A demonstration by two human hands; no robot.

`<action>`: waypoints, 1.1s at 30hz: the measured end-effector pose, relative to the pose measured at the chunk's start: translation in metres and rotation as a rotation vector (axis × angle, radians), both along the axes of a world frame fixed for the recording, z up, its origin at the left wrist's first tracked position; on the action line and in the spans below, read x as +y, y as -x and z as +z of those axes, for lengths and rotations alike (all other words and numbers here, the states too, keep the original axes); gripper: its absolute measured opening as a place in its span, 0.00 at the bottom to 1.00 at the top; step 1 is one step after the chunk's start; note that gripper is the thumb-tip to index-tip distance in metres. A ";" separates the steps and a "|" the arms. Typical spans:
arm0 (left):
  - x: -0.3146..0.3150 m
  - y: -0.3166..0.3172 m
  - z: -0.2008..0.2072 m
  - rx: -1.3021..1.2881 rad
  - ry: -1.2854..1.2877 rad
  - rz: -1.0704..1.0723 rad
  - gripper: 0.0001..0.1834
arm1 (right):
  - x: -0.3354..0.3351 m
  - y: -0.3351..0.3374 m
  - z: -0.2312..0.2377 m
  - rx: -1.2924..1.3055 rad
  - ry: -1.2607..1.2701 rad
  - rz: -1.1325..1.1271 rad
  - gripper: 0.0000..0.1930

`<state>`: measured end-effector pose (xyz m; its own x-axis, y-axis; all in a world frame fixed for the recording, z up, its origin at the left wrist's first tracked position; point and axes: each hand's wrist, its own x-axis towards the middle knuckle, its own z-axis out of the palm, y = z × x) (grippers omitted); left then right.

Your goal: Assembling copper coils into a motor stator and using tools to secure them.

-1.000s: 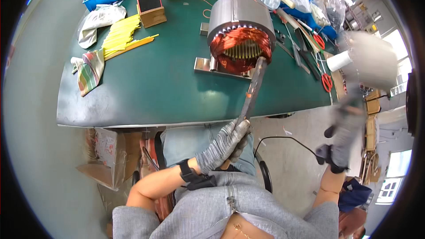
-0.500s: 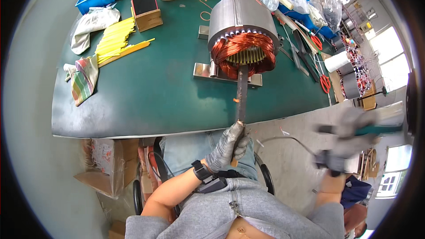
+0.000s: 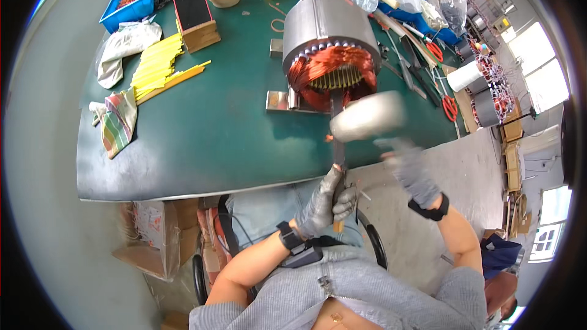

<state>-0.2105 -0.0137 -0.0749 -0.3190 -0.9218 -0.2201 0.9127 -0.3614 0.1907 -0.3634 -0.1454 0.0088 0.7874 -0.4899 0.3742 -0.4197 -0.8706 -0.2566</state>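
The left hand [image 3: 323, 206], gloved, is wrapped tight around a long rod [image 3: 337, 146] whose tip sits in the copper windings of the one motor core [image 3: 333, 49] near the table's [image 3: 202, 146] front edge. The right hand [image 3: 409, 171] (blurred) grips a mallet [image 3: 367, 116] just above the rod. A glancing blow could slip the rod and nick the copper. One rod, one mallet, two gloves.

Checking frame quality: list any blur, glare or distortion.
Head view: the right hand and mallet are motion-blurred; the left hand and stator stay sharp; the green table edge bows from fisheye; the windows at right are blown out.
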 end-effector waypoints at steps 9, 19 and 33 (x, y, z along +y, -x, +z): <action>0.057 -0.052 0.036 -0.932 -0.046 0.189 0.17 | -0.086 0.079 -0.038 0.224 -0.249 -0.437 0.11; -0.016 -0.055 0.030 -0.991 -0.175 0.919 0.29 | -0.191 -0.106 -0.049 0.278 0.054 -0.040 0.15; -0.086 -0.201 0.055 -1.237 -0.005 0.781 0.06 | -0.074 -0.102 -0.004 0.735 0.148 -0.218 0.13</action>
<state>-0.0097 -0.0993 -0.0198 0.6420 -0.7664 0.0202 0.1308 0.1355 0.9821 -0.2619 -0.2191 0.0050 0.7504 -0.6475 -0.1331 -0.6022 -0.7526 0.2663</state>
